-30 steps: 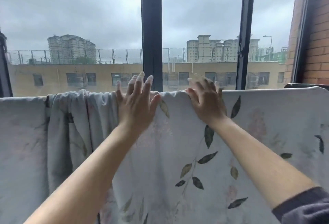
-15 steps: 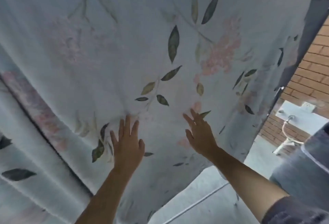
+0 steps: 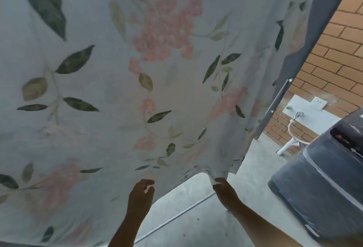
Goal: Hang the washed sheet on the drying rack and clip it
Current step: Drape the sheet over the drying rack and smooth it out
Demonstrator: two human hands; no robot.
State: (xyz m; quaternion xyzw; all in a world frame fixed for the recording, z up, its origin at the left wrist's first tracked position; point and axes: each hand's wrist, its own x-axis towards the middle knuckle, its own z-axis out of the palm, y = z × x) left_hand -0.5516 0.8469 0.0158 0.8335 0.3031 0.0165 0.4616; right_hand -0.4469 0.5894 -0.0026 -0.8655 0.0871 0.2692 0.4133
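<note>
The floral sheet [image 3: 157, 70] hangs down and fills most of the view, with its bottom hem low in front of the person. The right hand [image 3: 224, 189] has its grip pinched on a bunched bit of hem. The left hand [image 3: 140, 191] has its grip curled round the edge nearby. There's concrete floor [image 3: 196, 217] underneath and a brick wall [image 3: 334, 50] off to the right.

One view, head-worn, wide-angle. It sits very near the sheet [image 3: 117, 89] and faces forward and down along its hanging face. The cloth fills the frame from the left edge to well past centre. The sheet's lower hem falls near the bottom of frame, where the left hand [image 3: 141, 193] and right hand [image 3: 223, 188] reach up from below. Right of the sheet and farther off is a brick wall [image 3: 334, 50]. Below the sheet is the concrete floor [image 3: 196, 217]. The picture is slightly blurred.
</note>
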